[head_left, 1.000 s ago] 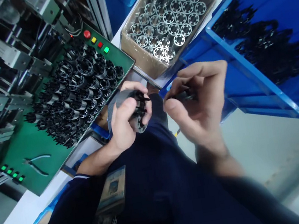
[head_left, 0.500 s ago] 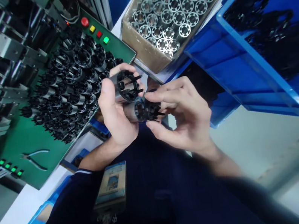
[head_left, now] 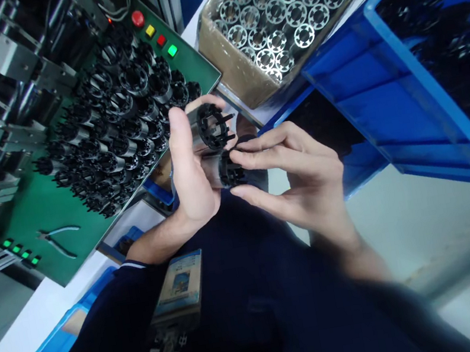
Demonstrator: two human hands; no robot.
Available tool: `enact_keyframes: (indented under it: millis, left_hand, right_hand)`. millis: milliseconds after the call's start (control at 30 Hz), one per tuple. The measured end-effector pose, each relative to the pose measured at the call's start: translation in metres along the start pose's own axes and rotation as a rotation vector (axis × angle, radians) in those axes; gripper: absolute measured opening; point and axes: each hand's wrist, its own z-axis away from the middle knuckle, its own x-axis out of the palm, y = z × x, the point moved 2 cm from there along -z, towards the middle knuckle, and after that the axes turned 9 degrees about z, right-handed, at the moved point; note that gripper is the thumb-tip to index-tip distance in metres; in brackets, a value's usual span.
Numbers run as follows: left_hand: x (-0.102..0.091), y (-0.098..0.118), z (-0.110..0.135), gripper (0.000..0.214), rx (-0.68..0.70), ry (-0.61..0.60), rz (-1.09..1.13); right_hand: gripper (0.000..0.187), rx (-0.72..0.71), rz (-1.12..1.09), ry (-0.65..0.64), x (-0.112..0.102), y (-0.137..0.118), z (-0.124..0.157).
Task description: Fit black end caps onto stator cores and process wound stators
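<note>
1. Green surface [head_left: 28, 216] carries pliers [head_left: 61, 248] and crowded black-and-metal parts [head_left: 118, 123]
2. Cardboard box [head_left: 236, 73] of metal rings [head_left: 275, 12] beside a blue bin [head_left: 437, 90]
3. Left hand [head_left: 192, 177] grips upper cylinder [head_left: 212, 127] and lower cylinder [head_left: 213, 170] near the surface; right hand [head_left: 306, 173] pinches the latter's black end

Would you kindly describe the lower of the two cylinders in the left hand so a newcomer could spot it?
From the green table, look right to the left hand. Of the pair it holds, the lower cylinder is nearer the dark shirt. Unlike the upper cylinder, it has its black end between the fingers of the right hand.
</note>
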Motion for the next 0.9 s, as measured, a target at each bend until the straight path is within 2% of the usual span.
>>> enact_keyframes:
  millis: [100,200,300,400,467,567,633,700,767,833,900]
  left_hand:
    - [-0.002,-0.002,0.001,0.054,-0.034,-0.020,-0.019]
    - [-0.007,-0.003,0.001,0.041,-0.070,-0.005,-0.033]
    - [-0.018,0.000,0.004,0.031,-0.041,0.038,-0.018]
    - [-0.032,0.008,0.009,0.027,-0.031,-0.030,-0.105]
    - [-0.041,0.015,0.008,0.030,0.045,-0.064,-0.157]
    - [-0.048,0.017,0.002,0.043,0.161,-0.066,-0.154]
    - [-0.050,0.011,-0.001,0.051,0.146,-0.072,-0.101]
    - [-0.055,0.000,0.000,0.065,-0.007,-0.065,-0.072]
    - [-0.068,-0.013,0.003,0.062,-0.265,-0.035,-0.110]
    - [-0.085,-0.026,0.007,0.052,-0.528,0.053,-0.152]
    - [-0.103,-0.036,0.009,0.049,-0.701,0.199,-0.165]
  right_hand:
    - [0.047,-0.021,0.011,-0.023,0.004,0.001,0.003]
    - [0.053,-0.043,0.089,-0.016,0.016,0.001,0.008]
    - [0.062,-0.051,0.148,0.079,0.025,0.002,0.012]
    - [0.052,-0.032,0.110,0.143,0.023,0.005,0.014]
    - [0.045,-0.031,0.116,0.082,0.020,0.006,0.016]
    - [0.042,-0.038,0.176,-0.100,0.024,0.004,0.020]
    - [0.043,-0.030,0.201,-0.228,0.032,0.002,0.022]
    - [0.046,-0.006,0.216,-0.321,0.039,0.005,0.023]
    - [0.047,0.017,0.211,-0.362,0.036,0.019,0.026]
    - [0.046,0.082,0.216,-0.342,0.019,0.047,0.031]
    - [0.045,0.274,0.322,-0.275,-0.007,0.091,0.042]
